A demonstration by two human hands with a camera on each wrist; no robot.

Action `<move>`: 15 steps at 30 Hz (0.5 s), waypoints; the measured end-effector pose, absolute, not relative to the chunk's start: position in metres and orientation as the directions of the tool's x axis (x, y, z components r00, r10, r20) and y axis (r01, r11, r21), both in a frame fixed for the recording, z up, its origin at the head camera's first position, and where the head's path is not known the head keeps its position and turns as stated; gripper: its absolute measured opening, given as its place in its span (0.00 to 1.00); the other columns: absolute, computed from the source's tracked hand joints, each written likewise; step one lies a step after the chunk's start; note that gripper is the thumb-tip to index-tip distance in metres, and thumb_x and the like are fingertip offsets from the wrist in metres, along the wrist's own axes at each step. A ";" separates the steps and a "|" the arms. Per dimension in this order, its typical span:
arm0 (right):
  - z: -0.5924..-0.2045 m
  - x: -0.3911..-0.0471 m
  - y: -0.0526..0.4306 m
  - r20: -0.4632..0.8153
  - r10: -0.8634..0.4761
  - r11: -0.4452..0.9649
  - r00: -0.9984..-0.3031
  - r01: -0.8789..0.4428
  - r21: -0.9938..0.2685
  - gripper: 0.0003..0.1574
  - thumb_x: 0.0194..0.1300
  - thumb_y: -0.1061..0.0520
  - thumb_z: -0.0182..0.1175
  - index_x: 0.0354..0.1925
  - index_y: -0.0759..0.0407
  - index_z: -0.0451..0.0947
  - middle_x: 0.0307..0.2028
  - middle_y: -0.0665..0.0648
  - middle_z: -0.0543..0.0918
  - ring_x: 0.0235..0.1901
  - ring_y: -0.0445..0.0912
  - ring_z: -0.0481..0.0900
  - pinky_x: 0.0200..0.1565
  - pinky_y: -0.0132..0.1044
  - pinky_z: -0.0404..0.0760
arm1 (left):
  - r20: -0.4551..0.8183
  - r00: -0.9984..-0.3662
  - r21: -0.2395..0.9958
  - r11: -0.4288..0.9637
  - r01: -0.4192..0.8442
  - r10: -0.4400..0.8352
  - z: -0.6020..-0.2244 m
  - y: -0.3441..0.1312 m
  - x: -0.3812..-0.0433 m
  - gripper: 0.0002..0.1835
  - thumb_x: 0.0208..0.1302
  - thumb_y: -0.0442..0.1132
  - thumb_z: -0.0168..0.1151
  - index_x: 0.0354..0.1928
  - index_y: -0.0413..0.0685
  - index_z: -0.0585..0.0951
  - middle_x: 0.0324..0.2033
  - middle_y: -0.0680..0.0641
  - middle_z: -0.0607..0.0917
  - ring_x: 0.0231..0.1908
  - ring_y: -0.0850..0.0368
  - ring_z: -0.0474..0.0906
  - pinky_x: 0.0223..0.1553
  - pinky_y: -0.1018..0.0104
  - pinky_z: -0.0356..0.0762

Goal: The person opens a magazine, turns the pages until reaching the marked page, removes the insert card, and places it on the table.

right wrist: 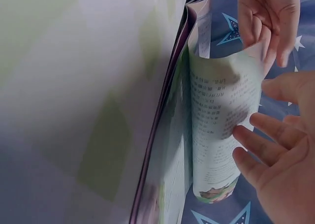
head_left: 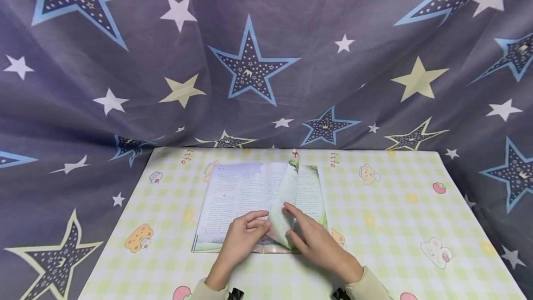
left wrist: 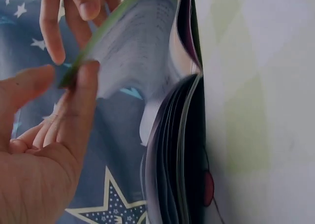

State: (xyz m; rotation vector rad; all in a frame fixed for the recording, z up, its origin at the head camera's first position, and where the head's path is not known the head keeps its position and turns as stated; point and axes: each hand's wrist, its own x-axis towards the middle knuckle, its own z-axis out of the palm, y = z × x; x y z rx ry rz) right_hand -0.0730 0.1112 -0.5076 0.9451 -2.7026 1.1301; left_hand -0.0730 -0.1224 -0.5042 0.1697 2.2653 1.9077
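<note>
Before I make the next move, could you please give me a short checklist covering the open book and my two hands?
1. Open paper book with lilac-and-green pages on the green-and-white checked tablecloth: ok.
2. Curved, printed paper leaf lying flat: not ok, it stands raised.
3. Bare left hand at a corner of the leaf: ok.
4. Left fingertips closed on that corner: not ok, the tips nearest it show apart.
5. Bare right hand alongside the leaf, fingers spread: ok.
6. Right fingertips pressing the leaf: cannot tell.
</note>
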 end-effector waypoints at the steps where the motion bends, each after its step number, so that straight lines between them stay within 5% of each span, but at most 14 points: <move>1: -0.508 -0.073 0.111 0.279 -0.515 0.546 -0.811 -0.560 -0.623 0.45 0.72 0.56 0.62 0.78 0.55 0.51 0.68 0.57 0.72 0.67 0.51 0.69 0.64 0.50 0.72 | -0.057 -0.977 0.985 0.173 -0.022 0.203 -0.504 -0.122 -0.073 0.20 0.68 0.38 0.66 0.57 0.33 0.80 0.39 0.43 0.89 0.36 0.52 0.88 0.38 0.65 0.87; 15: -0.516 -0.075 0.118 0.151 -0.533 0.642 -0.832 -0.515 -0.568 0.56 0.65 0.48 0.70 0.78 0.60 0.50 0.71 0.62 0.66 0.69 0.55 0.65 0.67 0.51 0.69 | -0.119 -0.988 0.973 0.188 -0.135 -0.093 -0.507 -0.174 -0.062 0.15 0.65 0.32 0.67 0.53 0.35 0.83 0.36 0.41 0.89 0.29 0.50 0.88 0.35 0.66 0.86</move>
